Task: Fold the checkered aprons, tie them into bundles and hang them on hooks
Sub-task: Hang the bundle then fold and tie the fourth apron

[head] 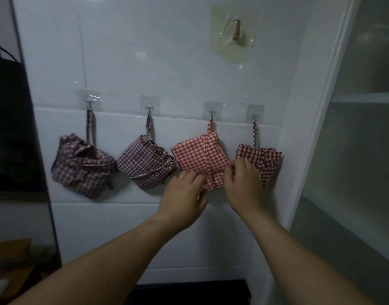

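Red checkered bundle [200, 155] | on hook [212, 112] | left hand [184, 194], right hand [244, 183] holding lower edge

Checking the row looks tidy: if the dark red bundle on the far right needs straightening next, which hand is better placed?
Likely the right. The right hand is at the dark red bundle's left edge; the left hand is at the red-and-white bundle, farther away.

A glossy white tiled wall [145, 62] fills the space behind and above the grip. Far left of the grip hangs a black fabric bag [8, 117] with a thin strap. Just right of it stands a frosted glass cabinet door [354, 150] in a white frame. Below and left lies a brown wooden surface [11, 249], blurred.
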{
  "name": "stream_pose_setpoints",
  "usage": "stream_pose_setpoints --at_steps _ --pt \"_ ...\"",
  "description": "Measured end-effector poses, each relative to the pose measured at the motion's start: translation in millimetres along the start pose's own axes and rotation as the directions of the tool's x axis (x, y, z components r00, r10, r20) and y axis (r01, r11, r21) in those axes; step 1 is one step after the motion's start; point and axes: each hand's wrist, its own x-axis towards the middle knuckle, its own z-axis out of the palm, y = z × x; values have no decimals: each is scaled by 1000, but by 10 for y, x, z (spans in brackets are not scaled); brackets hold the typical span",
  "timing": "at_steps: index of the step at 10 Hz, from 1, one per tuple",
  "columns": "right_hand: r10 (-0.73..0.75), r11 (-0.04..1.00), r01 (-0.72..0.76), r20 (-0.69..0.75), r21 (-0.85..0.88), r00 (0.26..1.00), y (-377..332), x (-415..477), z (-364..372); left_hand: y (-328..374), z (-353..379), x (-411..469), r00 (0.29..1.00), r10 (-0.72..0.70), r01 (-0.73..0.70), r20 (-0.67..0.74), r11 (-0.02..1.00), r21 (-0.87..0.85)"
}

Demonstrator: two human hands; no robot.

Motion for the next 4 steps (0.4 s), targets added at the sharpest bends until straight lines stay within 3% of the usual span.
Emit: stream_pose_setpoints --at_steps 1,2,3,4 --pt "-141 989 132 153 69 978 -515 -82 67 -259 -307 -284 981 -174 166 -86 982 -92" --pt "-131 991 105 399 86 908 -867 -103 242 -602 -569 -335 921 -384 390 65 906 -166" --pt "-61 994 16 424 108 904 -1016 -156 239 -695 -715 -291 908 -353 395 225 899 -188" --pt "-27 994 -18 381 112 924 -1120 -252 177 -746 -790 -382 934 -331 350 133 923 -159"
